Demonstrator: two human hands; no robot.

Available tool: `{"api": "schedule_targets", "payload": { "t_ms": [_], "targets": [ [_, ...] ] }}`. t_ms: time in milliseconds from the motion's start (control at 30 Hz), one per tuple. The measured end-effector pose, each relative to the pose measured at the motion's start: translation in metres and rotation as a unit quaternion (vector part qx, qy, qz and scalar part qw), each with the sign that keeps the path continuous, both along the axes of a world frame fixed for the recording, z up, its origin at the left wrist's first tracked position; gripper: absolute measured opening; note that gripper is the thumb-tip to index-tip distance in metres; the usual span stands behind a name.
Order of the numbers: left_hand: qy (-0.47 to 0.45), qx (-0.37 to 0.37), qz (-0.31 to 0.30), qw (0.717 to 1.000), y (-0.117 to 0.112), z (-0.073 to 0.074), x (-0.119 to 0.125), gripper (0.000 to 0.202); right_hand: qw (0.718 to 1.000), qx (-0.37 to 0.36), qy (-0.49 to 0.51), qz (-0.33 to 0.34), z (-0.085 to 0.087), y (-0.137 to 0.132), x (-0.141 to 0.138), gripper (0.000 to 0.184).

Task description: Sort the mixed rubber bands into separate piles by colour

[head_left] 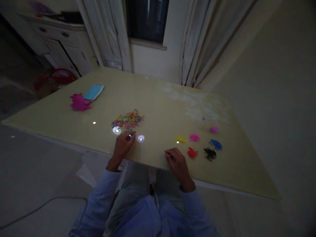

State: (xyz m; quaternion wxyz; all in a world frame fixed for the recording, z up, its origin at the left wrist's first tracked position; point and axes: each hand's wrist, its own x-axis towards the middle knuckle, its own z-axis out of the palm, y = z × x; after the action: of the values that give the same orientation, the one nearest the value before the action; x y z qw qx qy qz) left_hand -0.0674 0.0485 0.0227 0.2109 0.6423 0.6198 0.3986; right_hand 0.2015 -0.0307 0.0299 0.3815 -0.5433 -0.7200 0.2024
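A mixed heap of small coloured rubber bands (128,120) lies on the table in front of my left hand (124,142). The fingers of that hand are closed at the heap's near edge; what they pinch, if anything, is too small to tell. My right hand (176,161) rests by the table's near edge with thumb and forefinger together, their contents also unclear. To its right are separate little piles of bands: yellow (181,139), pink (194,137), red (192,152), black (210,153) and blue (216,144).
Beyond the piles sits a small bright pink item (213,129). At the table's far left, a crumpled magenta wrapper (80,102) lies beside a light-blue packet (94,92). The pale glossy tabletop (155,108) reflects lamps. Curtains and a cabinet (66,42) stand behind.
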Motion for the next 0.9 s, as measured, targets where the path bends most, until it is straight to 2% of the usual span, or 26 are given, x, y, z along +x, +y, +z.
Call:
{"api": "schedule_targets", "payload": {
  "t_ms": [100,200,267,433,667,900],
  "targets": [
    [0.102,-0.001,0.046,0.994,0.013,-0.001,-0.035,0.033,0.998,-0.02,-0.032,0.045,-0.009,0.005,-0.016,0.017],
    [0.163,-0.019,0.057,0.985,0.019,-0.004,-0.059,0.035,0.998,-0.018,-0.052,0.031,-0.016,0.006,-0.019,0.016],
    [0.185,-0.03,0.051,0.981,0.018,-0.006,-0.065,0.037,0.999,-0.013,-0.038,0.02,-0.019,0.006,-0.017,0.016],
    [0.232,-0.052,0.04,0.97,0.015,-0.006,-0.055,0.034,0.999,-0.01,-0.03,0.013,-0.02,0.006,-0.016,0.017],
    [0.249,-0.062,0.039,0.966,0.019,-0.007,-0.046,0.028,0.999,-0.01,-0.031,0.005,-0.017,0.006,-0.018,0.018],
    [0.287,-0.058,0.042,0.955,0.022,-0.006,-0.038,0.032,0.999,-0.008,-0.031,0.009,-0.017,0.006,-0.017,0.019]
  ]
}}
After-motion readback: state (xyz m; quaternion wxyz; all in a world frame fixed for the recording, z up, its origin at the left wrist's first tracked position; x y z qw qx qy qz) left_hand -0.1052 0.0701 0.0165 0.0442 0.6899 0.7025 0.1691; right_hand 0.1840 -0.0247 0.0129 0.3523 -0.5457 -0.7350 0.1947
